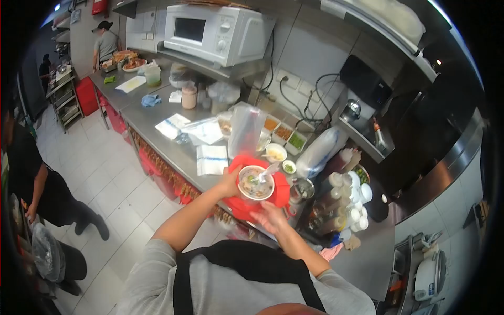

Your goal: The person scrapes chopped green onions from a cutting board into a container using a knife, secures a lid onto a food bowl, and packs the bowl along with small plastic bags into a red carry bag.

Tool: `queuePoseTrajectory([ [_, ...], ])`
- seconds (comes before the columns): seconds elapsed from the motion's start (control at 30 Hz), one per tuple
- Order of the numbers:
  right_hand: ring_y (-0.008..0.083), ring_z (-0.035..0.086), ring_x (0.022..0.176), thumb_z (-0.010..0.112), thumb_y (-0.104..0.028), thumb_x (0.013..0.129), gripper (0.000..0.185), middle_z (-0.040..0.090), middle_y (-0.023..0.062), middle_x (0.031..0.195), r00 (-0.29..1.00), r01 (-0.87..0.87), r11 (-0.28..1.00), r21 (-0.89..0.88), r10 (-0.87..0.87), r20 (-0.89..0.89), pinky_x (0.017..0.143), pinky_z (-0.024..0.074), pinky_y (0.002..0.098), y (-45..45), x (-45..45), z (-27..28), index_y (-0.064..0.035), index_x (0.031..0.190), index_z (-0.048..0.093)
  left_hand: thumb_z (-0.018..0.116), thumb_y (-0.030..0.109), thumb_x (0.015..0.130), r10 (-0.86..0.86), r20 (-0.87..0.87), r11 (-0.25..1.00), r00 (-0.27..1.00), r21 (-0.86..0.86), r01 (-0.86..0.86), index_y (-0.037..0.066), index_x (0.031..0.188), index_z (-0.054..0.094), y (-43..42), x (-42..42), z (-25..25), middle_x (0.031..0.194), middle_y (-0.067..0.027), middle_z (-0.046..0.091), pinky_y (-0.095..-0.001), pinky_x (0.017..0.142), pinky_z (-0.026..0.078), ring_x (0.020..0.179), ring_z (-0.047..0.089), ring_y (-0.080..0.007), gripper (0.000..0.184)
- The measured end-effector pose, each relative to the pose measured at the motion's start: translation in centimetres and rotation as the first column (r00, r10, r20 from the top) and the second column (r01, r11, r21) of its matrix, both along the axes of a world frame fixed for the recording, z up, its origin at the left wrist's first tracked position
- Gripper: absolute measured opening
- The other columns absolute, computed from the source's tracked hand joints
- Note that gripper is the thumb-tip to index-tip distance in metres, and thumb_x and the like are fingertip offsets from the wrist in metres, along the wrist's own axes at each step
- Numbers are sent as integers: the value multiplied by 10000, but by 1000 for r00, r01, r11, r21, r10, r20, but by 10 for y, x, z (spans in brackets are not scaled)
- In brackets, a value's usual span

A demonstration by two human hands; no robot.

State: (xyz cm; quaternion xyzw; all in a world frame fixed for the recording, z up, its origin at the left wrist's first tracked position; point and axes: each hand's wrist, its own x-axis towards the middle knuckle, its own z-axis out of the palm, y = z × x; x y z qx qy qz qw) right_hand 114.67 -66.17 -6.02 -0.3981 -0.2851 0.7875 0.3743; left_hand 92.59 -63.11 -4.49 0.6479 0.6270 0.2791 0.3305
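A white round bowl (255, 198) of broth with bits of green sits in front of me, over a spread red plastic bag (281, 192). A whitish, see-through piece of plastic (271, 169) stands up at its far right side. My left hand (229, 185) grips the bowl's left side, fingers closed around it. Below the bowl, at the bag's near edge, my right hand (270, 217) has its fingers stretched out and apart. Whether it touches the bag I cannot tell.
A clear plastic container (245, 128) stands behind the bowl, near trays of chopped toppings (284, 132). White paper packets (212, 159) lie left. Stacked cups and bottles (344, 202) crowd the right. A microwave (215, 34) sits above. One person (39, 173) stands at left, another (106, 44) farther back.
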Motion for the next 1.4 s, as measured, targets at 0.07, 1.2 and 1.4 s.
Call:
queuePoseTrajectory([
  [0.07,295,585,1000,492,-128,944,382,512,149,1188,982,-165,985,-49,169,85,837,517,423,-30,4,64,-39,1303,396,858,167,492,-1,-73,996,997,88,8,178,1418,309,-4,-13,6,1392,-267,213,-388,1003,410,1249,371,-418,1077],
  [1.2,307,503,1091,665,-138,758,480,509,203,1131,281,815,13,579,-883,-376,912,451,402,328,-126,502,-10,1148,416,702,49,735,328,360,943,874,-179,-280,47,1290,491,-102,-365,-66,1131,-149,566,-319,772,505,912,581,-208,594],
  [1.4,246,550,932,815,-115,625,734,526,177,1067,302,531,-226,816,-850,-432,809,473,341,314,-98,512,-26,1193,358,705,50,730,215,324,976,921,-104,-191,37,1281,495,-71,-373,-62,1144,-170,566,-325,811,503,987,575,-226,590],
])
